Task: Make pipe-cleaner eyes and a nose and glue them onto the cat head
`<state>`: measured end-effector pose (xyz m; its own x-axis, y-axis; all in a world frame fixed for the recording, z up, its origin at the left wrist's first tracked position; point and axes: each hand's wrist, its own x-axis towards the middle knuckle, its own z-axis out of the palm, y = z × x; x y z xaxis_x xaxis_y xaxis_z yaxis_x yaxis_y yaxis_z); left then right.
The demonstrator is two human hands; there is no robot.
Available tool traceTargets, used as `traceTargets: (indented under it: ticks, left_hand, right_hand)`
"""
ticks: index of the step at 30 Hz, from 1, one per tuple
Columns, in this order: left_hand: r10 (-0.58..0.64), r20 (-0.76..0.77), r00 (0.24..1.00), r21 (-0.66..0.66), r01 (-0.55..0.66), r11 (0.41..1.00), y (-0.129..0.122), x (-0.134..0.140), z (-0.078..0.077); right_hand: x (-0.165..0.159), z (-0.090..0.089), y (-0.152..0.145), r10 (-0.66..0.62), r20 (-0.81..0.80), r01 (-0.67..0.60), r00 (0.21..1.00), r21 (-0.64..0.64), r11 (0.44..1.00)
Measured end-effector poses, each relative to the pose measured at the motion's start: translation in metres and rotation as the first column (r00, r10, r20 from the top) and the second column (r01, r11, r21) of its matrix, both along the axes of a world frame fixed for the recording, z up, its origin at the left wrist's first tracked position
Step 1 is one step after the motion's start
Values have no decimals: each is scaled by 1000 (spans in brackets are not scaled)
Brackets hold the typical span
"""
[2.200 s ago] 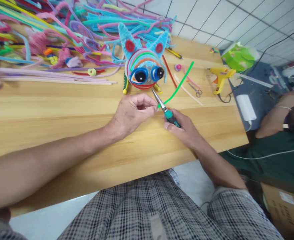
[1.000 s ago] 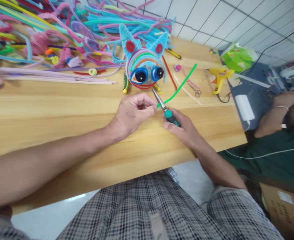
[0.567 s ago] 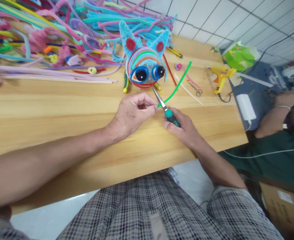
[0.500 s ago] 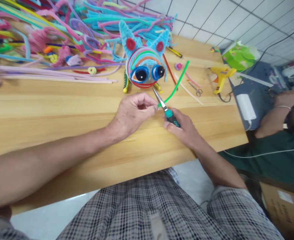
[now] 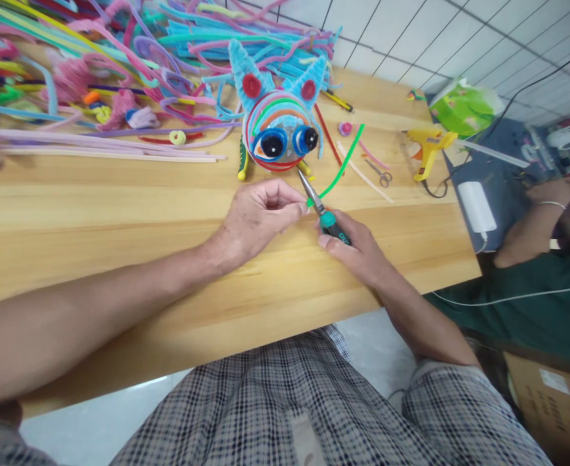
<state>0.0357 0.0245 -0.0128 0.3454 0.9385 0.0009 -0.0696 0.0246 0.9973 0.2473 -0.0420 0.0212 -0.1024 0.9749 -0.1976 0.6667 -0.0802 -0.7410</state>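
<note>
Head view: green stem (image 5: 339, 175) held over desk (image 5: 120, 207), in front of eared figure (image 5: 282, 133); near end pinched in left hand (image 5: 260, 217), at fingertips. Pliers (image 5: 325, 215) gripped in right hand (image 5: 355, 244), set across stem; whether stem is bitten cannot be told. Fingertip could be nipped, or stem nicked, if pliers are closed askew. Lettering (image 5: 344, 237) on pliers not surely legible; label (image 5: 555, 382) on carton (image 5: 530, 411) too small to be read.

I count one teal-handled tool (image 5: 332, 225), one striped head (image 5: 277, 111), two ears (image 5: 242, 63), two eyes (image 5: 272, 144), one glue gun (image 5: 427, 150).
</note>
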Motion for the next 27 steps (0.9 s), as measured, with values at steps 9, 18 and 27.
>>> traceTargets:
  ticks: [9,18,27]
  left_hand:
    - [-26,12,1000,-8,26,1000,2,-1,1]
    - [-20,8,1000,-10,20,1000,0,-1,5]
    - [-7,40,999,-11,8,1000,2,0,0]
  right_hand:
    - [-1,-1,0,10,18,-10,1000,15,1000]
    - [-4,-7,0,1,56,-6,998,99,995]
    - [-1,-6,2,47,101,-58,994,103,993]
